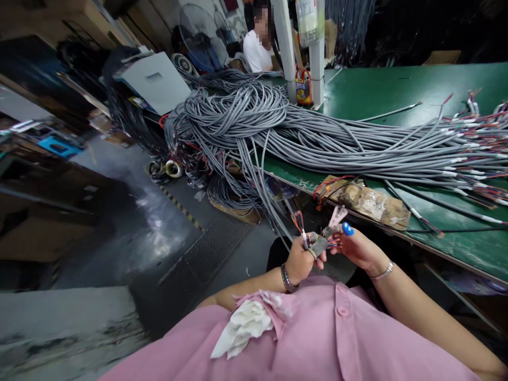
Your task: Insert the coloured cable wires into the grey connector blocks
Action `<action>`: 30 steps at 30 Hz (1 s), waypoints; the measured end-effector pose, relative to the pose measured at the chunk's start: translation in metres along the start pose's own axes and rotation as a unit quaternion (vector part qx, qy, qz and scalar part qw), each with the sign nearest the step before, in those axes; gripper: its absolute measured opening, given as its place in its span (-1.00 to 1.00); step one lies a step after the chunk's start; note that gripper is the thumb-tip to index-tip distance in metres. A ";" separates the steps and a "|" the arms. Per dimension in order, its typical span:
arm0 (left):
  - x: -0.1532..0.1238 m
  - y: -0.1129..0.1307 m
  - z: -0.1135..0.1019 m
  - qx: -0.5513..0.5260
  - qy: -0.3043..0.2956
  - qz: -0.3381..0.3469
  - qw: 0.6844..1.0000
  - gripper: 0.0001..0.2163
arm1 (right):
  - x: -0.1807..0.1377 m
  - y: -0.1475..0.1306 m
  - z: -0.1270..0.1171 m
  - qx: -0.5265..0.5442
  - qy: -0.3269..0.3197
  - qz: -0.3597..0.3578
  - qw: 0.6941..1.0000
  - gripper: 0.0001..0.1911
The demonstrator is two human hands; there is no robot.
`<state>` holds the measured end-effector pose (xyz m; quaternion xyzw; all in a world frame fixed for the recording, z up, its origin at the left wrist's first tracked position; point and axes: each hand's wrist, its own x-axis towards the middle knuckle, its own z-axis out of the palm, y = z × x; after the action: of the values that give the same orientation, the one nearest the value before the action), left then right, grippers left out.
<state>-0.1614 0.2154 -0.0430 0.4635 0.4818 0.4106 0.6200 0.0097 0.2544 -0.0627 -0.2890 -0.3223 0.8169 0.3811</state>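
My left hand [301, 259], with grey finger covers, is closed around grey cable ends in front of my body. Stripped coloured wires [297, 220] fan out above its fist, beside a white cable sleeve [305, 239]. More thin coloured wires [334, 243] stick out between my two hands. My right hand [361, 250] has a blue cover on one fingertip, and its fingers close on these wires; the exact grip is partly hidden. A pink clip [337, 216] stands just above the right fingers; what it is fixed to cannot be made out.
A large heap of grey cables [238, 108] lies along the green table [397, 87], stripped ends at right. A worn wooden block [369, 203] sits on the near edge. A white post [283, 47], a grey box [156, 82] and a seated person [256, 50] are beyond.
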 end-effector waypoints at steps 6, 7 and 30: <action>0.001 -0.005 -0.001 0.039 -0.064 -0.024 0.997 -0.64 | -0.011 -0.007 0.010 -0.133 0.033 -0.022 0.990 -0.78; 0.002 -0.005 -0.001 0.045 -0.085 -0.035 0.995 -0.65 | -0.012 -0.008 0.012 -0.160 0.023 -0.023 0.987 -0.78; 0.000 -0.011 -0.012 0.050 -0.150 -0.032 0.987 -0.58 | -0.022 0.006 0.027 -0.237 0.056 -0.063 0.968 -0.77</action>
<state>-0.1722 0.2154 -0.0546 0.5349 0.4176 0.2918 0.6741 -0.0004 0.2254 -0.0460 -0.3953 -0.5024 0.6740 0.3703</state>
